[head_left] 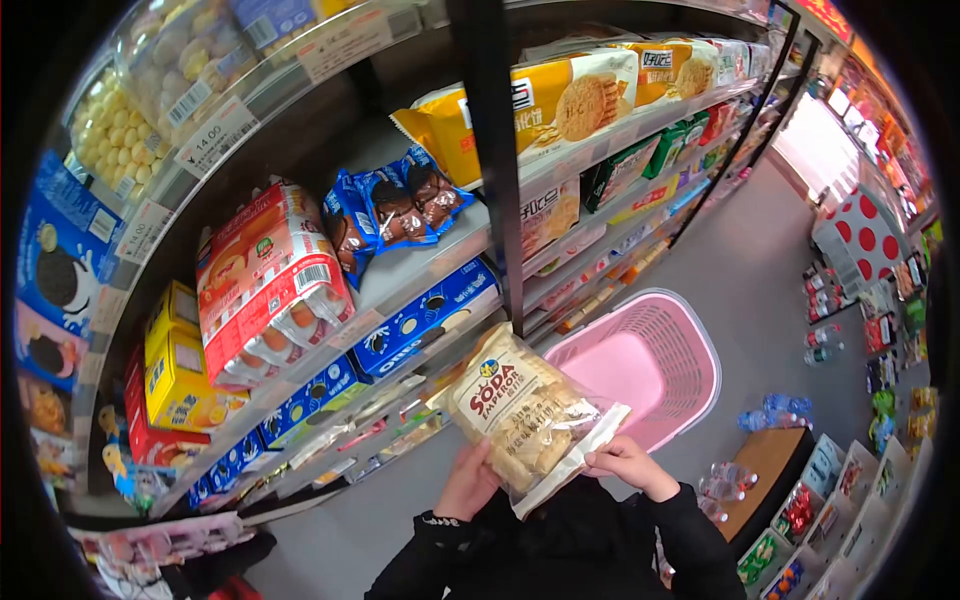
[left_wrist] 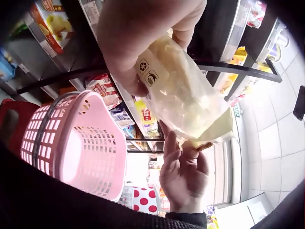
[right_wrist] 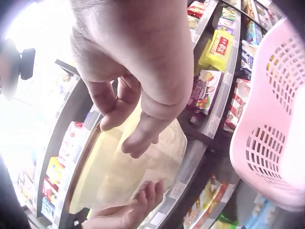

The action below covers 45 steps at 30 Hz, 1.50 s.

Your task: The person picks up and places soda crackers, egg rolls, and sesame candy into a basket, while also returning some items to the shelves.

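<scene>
A clear and cream bag of soda crackers (head_left: 530,410), printed "SODA EMPEROR", is held in front of the body, tilted. My left hand (head_left: 470,485) grips its lower left side; in the left wrist view the thumb of that hand (left_wrist: 143,43) lies along the bag's printed back and the other fingers are partly hidden. At the bag's right corner, my right hand (head_left: 632,465) pinches the pale sealed edge between thumb and fingers. From the right wrist, the thumb and fingers of this hand (right_wrist: 133,71) close over the bag's edge (right_wrist: 100,167).
A pink plastic basket (head_left: 690,360) stands on the floor beyond the bag. Shelves at left carry a red multipack (head_left: 270,280), blue Oreo boxes (head_left: 425,320) and blue snack packs (head_left: 390,210). Bottles (head_left: 735,475) and a low brown bench (head_left: 765,480) are at right.
</scene>
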Available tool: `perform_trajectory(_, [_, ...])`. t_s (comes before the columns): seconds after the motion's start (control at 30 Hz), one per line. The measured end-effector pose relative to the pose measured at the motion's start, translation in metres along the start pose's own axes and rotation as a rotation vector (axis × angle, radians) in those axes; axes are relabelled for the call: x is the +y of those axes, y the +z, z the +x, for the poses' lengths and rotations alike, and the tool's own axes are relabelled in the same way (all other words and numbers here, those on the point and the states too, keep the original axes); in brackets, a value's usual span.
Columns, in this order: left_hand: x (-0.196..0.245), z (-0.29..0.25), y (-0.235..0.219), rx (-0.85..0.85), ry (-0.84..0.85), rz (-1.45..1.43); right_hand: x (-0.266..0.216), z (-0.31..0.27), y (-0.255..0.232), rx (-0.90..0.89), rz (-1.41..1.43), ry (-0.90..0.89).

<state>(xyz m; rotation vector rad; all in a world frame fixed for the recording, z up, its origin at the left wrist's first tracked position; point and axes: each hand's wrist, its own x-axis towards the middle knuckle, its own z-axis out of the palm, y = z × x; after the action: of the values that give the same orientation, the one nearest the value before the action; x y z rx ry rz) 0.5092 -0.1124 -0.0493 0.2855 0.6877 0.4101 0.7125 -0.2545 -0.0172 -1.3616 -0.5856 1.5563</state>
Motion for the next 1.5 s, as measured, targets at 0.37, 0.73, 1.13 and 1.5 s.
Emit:
perform_trajectory(0.37, [-0.080,-0.014,0.089,0.082,0.016,0.061,0.002,-0.066,-0.095,-0.083,-0.092,-0.116])
perform_trajectory(0.73, [-0.170,0.103,0.098,-0.031,-0.232,-0.034,0.027,-0.089,-0.151,0.323,0.298,0.010])
perform_trajectory(1.13, [-0.192,0.166,0.060,-0.091,-0.267,0.143,0.080,0.005,-0.205,0.414,0.270,0.143])
perform_trajectory(1.5, [-0.238,0.209,0.016,0.048,-0.155,0.024,0.103,0.035,-0.237,0.258,0.432,0.534])
